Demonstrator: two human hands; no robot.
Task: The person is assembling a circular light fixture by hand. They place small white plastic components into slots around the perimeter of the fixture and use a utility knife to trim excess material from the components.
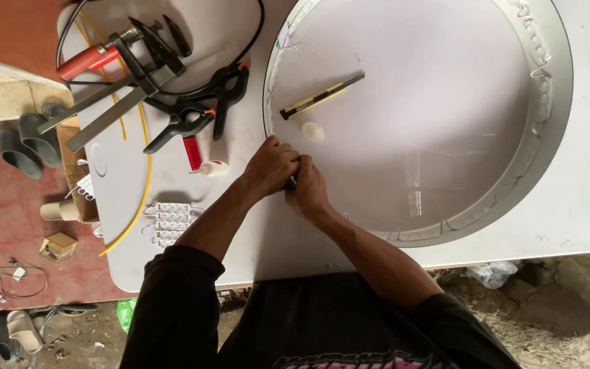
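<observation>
both hands meet at the near-left rim of the large round metal frame [556, 102], which lies flat on the white table [582, 205]. the left hand [271, 166] is curled closed, its grip pinching the rim wall; the right hand [307, 191] presses against it, grip closed on a small dark item too hidden to identify. holding both hands at one point steadies the thin rim while its inner face is worked.

inside the frame, near the hands, lie a yellow-and-black utility knife [321, 96] and a small white cap-like piece [313, 131], both within easy reach.

to the left on the table: a small white bottle with a red cap [203, 162], a strip of white led modules [169, 223] just beside the left forearm, black spring clamps [199, 109], a bar clamp with a red handle [110, 75], and a yellow wire [141, 171] trailing toward the table edge. grey pipe elbows [29, 140] stand on the floor.
</observation>
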